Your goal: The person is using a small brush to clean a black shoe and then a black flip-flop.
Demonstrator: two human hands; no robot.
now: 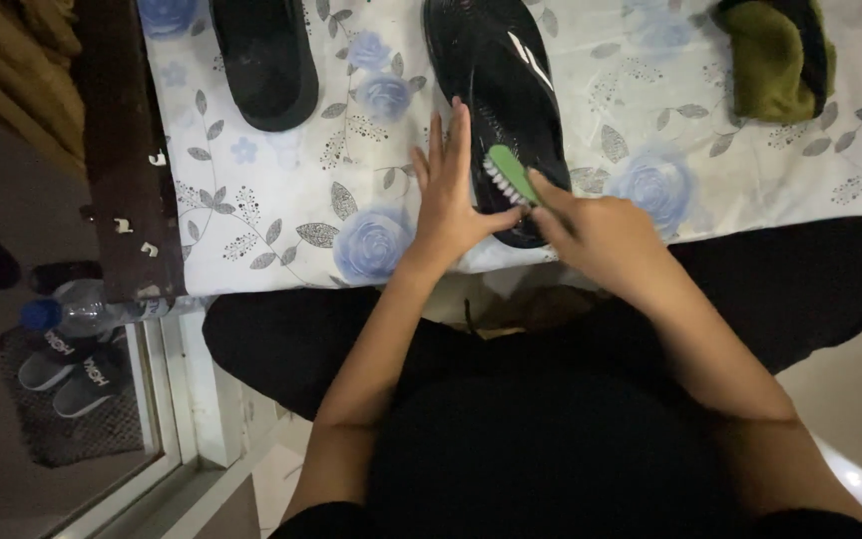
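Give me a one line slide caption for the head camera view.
Left hand steadies a black sandal on a floral cloth while the right hand scrubs it with a green brush.

Dim indoor light is falling from above, glinting on the glossy black rubber sandal; edges are darkening, slightly soft.

Probably home: floral bedsheet, tiled floor, slippers on doormat, dim view.
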